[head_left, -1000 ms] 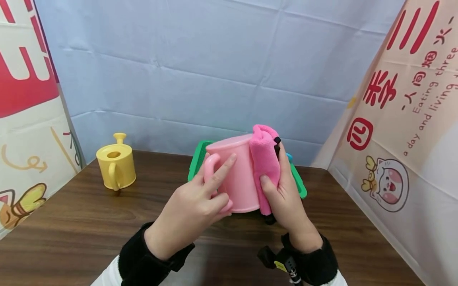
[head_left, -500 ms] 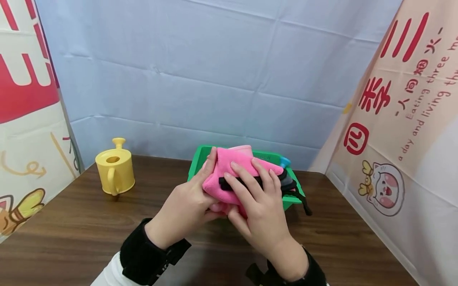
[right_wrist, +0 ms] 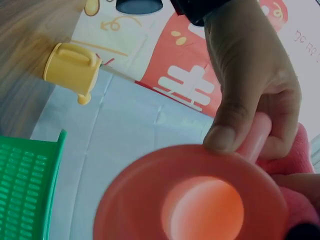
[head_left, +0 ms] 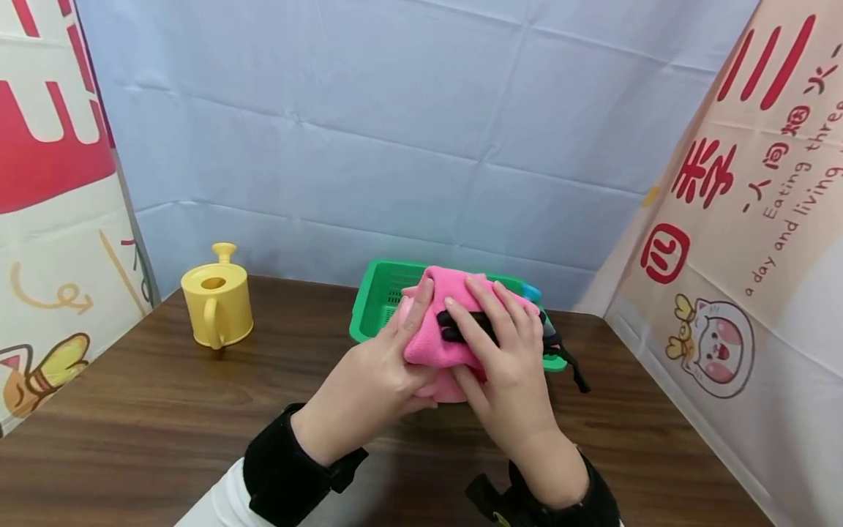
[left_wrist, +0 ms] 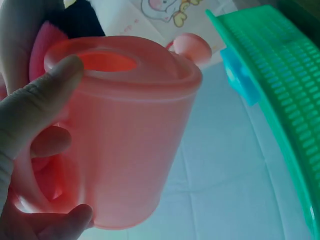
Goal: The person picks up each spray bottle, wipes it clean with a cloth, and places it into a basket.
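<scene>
A pink watering can [left_wrist: 130, 145] is held by its handle in my left hand [head_left: 369, 384], with the thumb resting on its top rim. In the head view most of the can is hidden behind a bright pink plush cloth [head_left: 428, 344] with black trim. My right hand [head_left: 514, 388] holds this cloth against the can, fingers spread over its folded front and thumb below. The right wrist view looks at the can's top [right_wrist: 130, 185] with its round opening, the left thumb at the edge. Both hands are raised in front of the green basket.
Behind the hands stands the green basket [head_left: 358, 322] with perforated walls, holding a blue item [head_left: 532, 293] and something dark with a black cord [head_left: 576, 369] hanging over the rim. A yellow watering can [head_left: 227, 311] stands at the left on the brown wooden table [head_left: 197, 417].
The can has turned in my left hand, so its side no longer faces the head camera. My right hand has brought the cloth from the can's right side round to the front.
</scene>
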Demonstrator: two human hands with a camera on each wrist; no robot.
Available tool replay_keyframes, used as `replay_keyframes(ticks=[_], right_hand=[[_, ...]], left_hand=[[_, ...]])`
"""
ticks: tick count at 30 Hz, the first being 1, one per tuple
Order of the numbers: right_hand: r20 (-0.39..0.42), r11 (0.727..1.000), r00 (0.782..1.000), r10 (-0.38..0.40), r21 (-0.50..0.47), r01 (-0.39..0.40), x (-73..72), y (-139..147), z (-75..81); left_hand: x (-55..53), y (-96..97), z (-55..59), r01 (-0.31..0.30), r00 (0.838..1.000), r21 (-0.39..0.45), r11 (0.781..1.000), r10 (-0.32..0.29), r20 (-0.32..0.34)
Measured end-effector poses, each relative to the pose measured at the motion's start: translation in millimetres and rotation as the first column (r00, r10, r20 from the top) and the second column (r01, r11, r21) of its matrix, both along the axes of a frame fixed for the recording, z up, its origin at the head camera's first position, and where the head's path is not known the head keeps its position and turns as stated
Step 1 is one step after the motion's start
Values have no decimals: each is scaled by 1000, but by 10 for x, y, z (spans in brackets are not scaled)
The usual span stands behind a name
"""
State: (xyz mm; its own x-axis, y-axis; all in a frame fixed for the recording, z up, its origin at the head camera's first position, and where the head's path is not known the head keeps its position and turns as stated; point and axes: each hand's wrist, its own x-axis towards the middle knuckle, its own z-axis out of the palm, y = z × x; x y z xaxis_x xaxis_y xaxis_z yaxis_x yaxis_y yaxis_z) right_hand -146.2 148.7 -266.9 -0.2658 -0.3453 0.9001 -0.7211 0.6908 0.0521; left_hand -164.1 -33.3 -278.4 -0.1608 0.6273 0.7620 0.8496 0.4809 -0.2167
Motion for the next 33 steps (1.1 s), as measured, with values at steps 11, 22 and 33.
replay_keyframes(ticks=[11,22,33], right_hand=[[200,983,979,38,-183,-1,-118,202,73],[290,996,957,4,-88,23,-221,234,-36],[64,990,990,127,56,-130,-172,66,-57]], left_hand=[[30,88,-52,23,1000,-64,998,-24,-19],[-116,-2,-87,25,999,-69,997,-26,-19],[-189,-129,-16,10,999,64,998,-12,34]])
